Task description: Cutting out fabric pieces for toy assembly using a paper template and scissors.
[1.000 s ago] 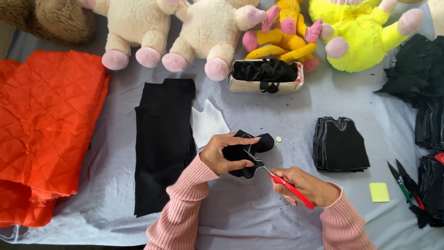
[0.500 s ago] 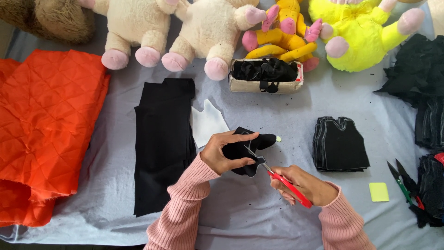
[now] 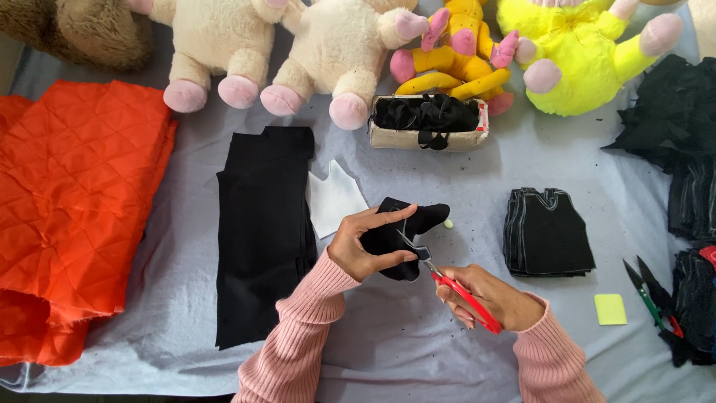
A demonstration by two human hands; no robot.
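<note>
The left hand (image 3: 363, 242) is clamped on a small piece of black fabric (image 3: 403, 231), thumb underneath and fingers curled over its top edge, holding it just above the pale grey tablecloth (image 3: 462, 172). The right hand (image 3: 485, 298) is closed around the red handles of a pair of scissors (image 3: 447, 280), whose blades are parted and bite into the lower edge of the black piece. Both wrists wear ribbed pink sleeves (image 3: 294, 347).

Just left of the held piece lies a white paper pattern (image 3: 333, 200), partly tucked against a long folded length of black cloth (image 3: 261, 231). A tiny pale yellow scrap (image 3: 448, 223) sits just beside the fabric's right tip. Further right is a stack of cut black vest shapes (image 3: 548, 233), then a yellow sticky note (image 3: 611, 309) and small thread snips (image 3: 650, 298). Behind the hands stands a cardboard box of black bows (image 3: 429, 123). Plush toys (image 3: 328, 52) line the far edge, and quilted orange fabric (image 3: 74, 201) fills the left side
</note>
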